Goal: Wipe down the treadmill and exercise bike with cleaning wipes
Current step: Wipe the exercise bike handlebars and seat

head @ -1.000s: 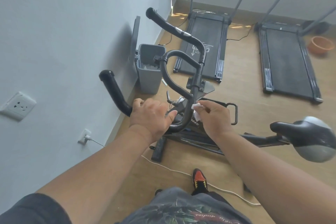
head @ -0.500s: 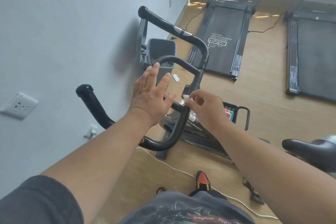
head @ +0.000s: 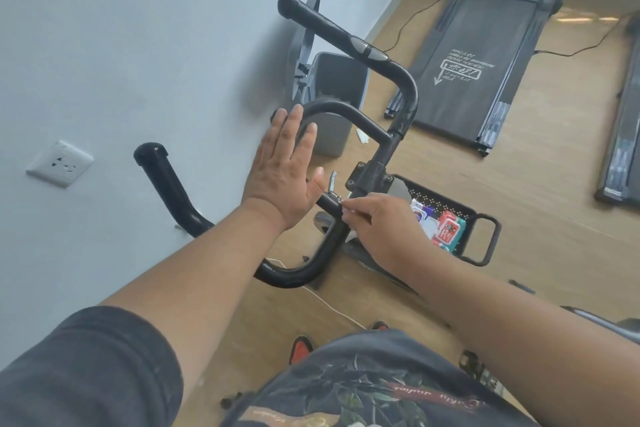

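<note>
Wood floor [head: 519,218], wipe [head: 346,203] pinched in right hand [head: 377,222]

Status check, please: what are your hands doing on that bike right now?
Left hand open, fingers straight, above the handlebar. Right hand pinching a white wipe against the bar. Nothing blocking.

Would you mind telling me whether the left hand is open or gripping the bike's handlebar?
Open: the left hand has straight, spread fingers by the handlebar, curled round nothing.

Black handlebar [head: 377,62], grey bin [head: 337,80], red wipes pack [head: 450,229], white socket [head: 59,163]
</note>
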